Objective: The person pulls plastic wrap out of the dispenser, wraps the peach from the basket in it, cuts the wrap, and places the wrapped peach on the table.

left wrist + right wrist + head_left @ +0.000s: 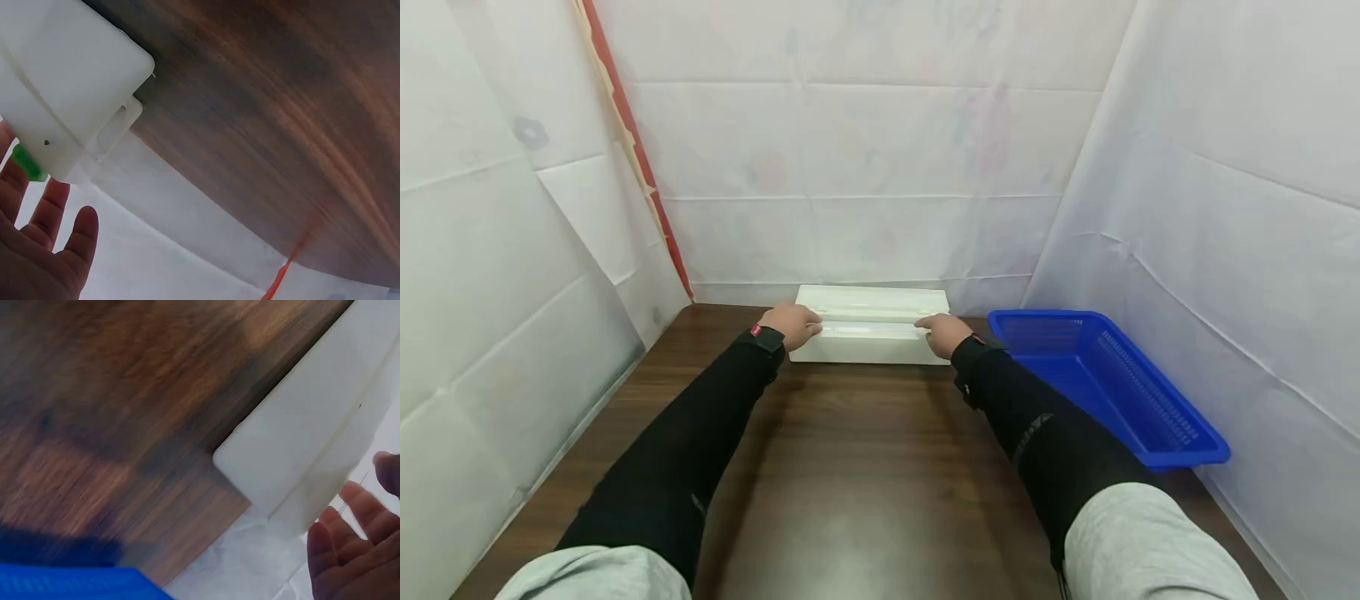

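Note:
A long white box (868, 348) stands at the far side of the wooden table, with a raised white panel (872, 298) along its back that looks like its lid. My left hand (793, 323) touches the box's upper left end. In the left wrist view its fingers (47, 215) reach up beside a small green piece, perhaps a latch (29, 164), and a loop handle (112, 132) shows at the box's end. My right hand (945, 333) is at the upper right end, index finger extended over the top. The right wrist view shows its fingers (369, 515) loosely extended by the box's edge.
A blue plastic basket (1195, 457) with perforated sides stands at the right, beside my right forearm. White sheeting (880, 150) hangs behind the table and along both sides. A red strip (632, 125) runs down the back left corner.

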Tool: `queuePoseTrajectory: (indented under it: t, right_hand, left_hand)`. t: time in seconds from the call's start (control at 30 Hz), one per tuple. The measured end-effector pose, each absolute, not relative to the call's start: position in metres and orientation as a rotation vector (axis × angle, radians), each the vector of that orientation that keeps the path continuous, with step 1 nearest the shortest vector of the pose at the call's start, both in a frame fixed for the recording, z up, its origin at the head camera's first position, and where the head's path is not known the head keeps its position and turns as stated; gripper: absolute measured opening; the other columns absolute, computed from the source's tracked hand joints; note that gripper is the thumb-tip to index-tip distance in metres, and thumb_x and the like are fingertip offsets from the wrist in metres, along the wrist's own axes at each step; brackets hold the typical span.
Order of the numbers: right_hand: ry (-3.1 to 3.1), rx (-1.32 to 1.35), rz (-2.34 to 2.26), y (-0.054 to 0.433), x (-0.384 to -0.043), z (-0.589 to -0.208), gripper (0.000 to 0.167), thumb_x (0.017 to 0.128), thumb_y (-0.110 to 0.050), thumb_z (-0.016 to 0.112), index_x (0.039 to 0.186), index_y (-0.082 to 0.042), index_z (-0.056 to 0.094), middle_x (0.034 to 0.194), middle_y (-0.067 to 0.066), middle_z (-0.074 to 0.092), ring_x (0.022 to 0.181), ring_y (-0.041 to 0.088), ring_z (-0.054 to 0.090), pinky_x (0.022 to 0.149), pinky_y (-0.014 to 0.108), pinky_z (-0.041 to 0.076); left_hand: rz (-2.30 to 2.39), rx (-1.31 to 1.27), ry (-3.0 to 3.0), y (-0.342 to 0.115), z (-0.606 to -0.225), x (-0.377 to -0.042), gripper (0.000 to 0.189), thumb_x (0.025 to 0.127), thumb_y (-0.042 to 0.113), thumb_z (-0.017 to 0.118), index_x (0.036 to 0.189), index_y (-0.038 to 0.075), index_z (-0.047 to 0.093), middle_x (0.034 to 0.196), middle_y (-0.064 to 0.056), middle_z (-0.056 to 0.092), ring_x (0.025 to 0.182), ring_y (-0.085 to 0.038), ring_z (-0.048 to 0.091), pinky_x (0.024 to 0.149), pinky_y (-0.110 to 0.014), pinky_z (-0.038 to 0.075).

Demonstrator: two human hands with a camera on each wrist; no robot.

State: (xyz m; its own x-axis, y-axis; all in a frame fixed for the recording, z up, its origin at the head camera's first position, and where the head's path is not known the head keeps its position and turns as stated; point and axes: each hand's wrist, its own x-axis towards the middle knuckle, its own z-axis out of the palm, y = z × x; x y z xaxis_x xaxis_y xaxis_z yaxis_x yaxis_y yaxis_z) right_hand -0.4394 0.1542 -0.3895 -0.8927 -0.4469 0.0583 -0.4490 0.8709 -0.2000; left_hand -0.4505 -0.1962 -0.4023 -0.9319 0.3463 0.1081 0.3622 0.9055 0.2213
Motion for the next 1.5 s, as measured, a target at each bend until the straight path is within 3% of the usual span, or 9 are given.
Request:
queuePoseTrajectory:
  t: [0.07,0.23,0.4,0.47,0.63,0.8,1.0,1.3,1.5]
  right_hand:
    - [-3.024,0.691,0.331,0.156,-0.440,-0.392,0.041,0.105,-0.001,0.052,0.145,-0.005,0.065,0.145,0.019,0.067,0.102,0.031,0.069,0.083,0.037,0.048]
    - [-2.994,0.567,0.339,0.159,-0.438,-0.399,0.036,0.104,-0.006,0.057,0.137,-0.006,0.071,0.139,0.016,0.071,0.115,0.036,0.071,0.100,0.047,0.056]
    - [-2.956,0.432,0.424,0.155,-0.431,-0.405,0.034,0.102,-0.004,0.055,0.125,-0.009,0.079,0.129,0.014,0.076,0.107,0.036,0.072,0.096,0.046,0.058]
    - [-2.935,0.397,0.444,0.153,-0.428,-0.407,0.031,0.103,-0.004,0.055,0.120,-0.008,0.081,0.125,0.014,0.078,0.109,0.035,0.072,0.097,0.047,0.058]
    - [-2.815,0.390,0.510,0.150,-0.423,-0.411,0.024,0.106,-0.005,0.059,0.111,-0.003,0.082,0.116,0.017,0.080,0.109,0.035,0.074,0.099,0.048,0.059]
    - [-2.737,0.403,0.626,0.148,-0.427,-0.417,0.024,0.106,-0.004,0.057,0.107,-0.003,0.081,0.112,0.016,0.079,0.101,0.034,0.073,0.094,0.048,0.059]
    - [-2.756,0.381,0.829,0.154,-0.431,-0.417,0.019,0.107,-0.011,0.063,0.114,-0.005,0.080,0.116,0.014,0.078,0.106,0.033,0.072,0.096,0.048,0.058]
    - [-2.717,0.435,0.776,0.155,-0.435,-0.404,0.019,0.106,-0.013,0.065,0.114,-0.005,0.080,0.113,0.015,0.079,0.102,0.032,0.073,0.092,0.047,0.058]
    - [-2.712,0.406,0.781,0.155,-0.433,-0.394,0.019,0.107,-0.010,0.064,0.114,-0.002,0.079,0.114,0.017,0.079,0.104,0.034,0.073,0.093,0.048,0.059]
  left_hand:
    - [-0.380,-0.576,-2.999,-0.192,-0.406,-0.449,0.038,0.111,0.032,0.056,0.138,0.011,0.072,0.140,-0.013,0.071,0.133,-0.039,0.064,0.116,-0.059,0.045]
    - [-0.450,-0.602,-3.013,-0.183,-0.414,-0.446,0.038,0.110,0.035,0.057,0.134,0.011,0.075,0.136,-0.011,0.074,0.134,-0.037,0.064,0.131,-0.059,0.021]
    - [-0.515,-0.512,-2.948,-0.182,-0.421,-0.443,0.028,0.106,0.031,0.066,0.121,0.013,0.081,0.123,-0.010,0.079,0.120,-0.035,0.070,0.124,-0.057,0.037]
    - [-0.484,-0.503,-2.900,-0.182,-0.424,-0.442,0.022,0.104,0.027,0.070,0.115,0.013,0.083,0.116,-0.009,0.081,0.112,-0.034,0.073,0.114,-0.056,0.047]
    - [-0.394,-0.513,-2.774,-0.181,-0.425,-0.439,0.014,0.103,0.016,0.071,0.108,0.011,0.083,0.107,-0.009,0.082,0.100,-0.031,0.076,0.094,-0.050,0.059]
    - [-0.464,-0.510,-2.776,-0.182,-0.413,-0.434,0.017,0.104,0.012,0.069,0.115,0.006,0.080,0.114,-0.014,0.080,0.106,-0.033,0.075,0.095,-0.050,0.059]
    - [-0.620,-0.522,-2.800,-0.188,-0.410,-0.443,0.021,0.105,0.015,0.068,0.120,0.004,0.078,0.117,-0.015,0.079,0.110,-0.034,0.073,0.097,-0.050,0.058]
    - [-0.850,-0.390,-2.759,-0.190,-0.400,-0.446,0.015,0.104,0.018,0.070,0.112,0.008,0.078,0.109,-0.013,0.078,0.098,-0.028,0.073,0.085,-0.045,0.059]
    - [-0.895,-0.421,-2.702,-0.193,-0.396,-0.450,0.015,0.105,0.017,0.068,0.111,0.007,0.078,0.111,-0.015,0.077,0.101,-0.032,0.072,0.088,-0.047,0.058]
